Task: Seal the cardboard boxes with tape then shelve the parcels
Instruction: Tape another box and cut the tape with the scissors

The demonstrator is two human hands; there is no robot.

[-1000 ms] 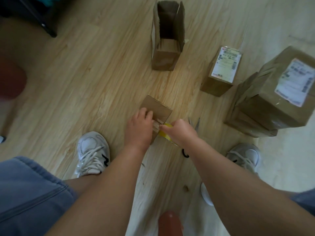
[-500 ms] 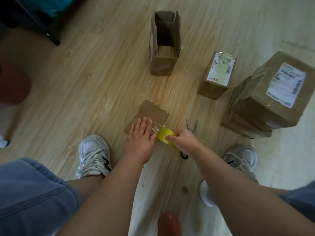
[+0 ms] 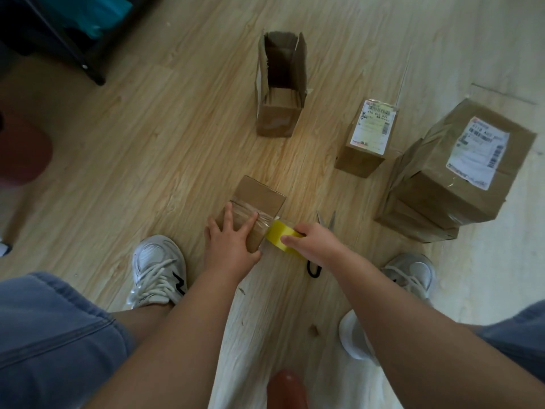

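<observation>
Presently the left hand (image 3: 228, 240) lies flat, fingers spread, pinning the small brown cardboard box (image 3: 253, 206) to the floor, while just beside it the right hand (image 3: 314, 242) grips the yellow tape roll (image 3: 280, 236) (evidently drawing clear tape taut across the top).

The small box (image 3: 259, 199) lies on the floor (image 3: 147, 160) at the centre, ahead of and between the two shoes. The left hand (image 3: 228, 246) rests flat on its near end, fingers over a tape strip (image 3: 246, 205) that runs across the top. Just right of the box is the tape roll (image 3: 280, 234), gripped by the right hand (image 3: 315, 242). The scissors (image 3: 332, 221) lie under and behind that hand. The open box (image 3: 280, 113) stands farther back, well apart. To its right sits the labelled box (image 3: 361, 159), and just beside that, farther right, a stack of parcels (image 3: 442, 196). The left shoe (image 3: 157, 270) is left of the left hand, and the right shoe (image 3: 413, 273) is right of the right forearm.
</observation>
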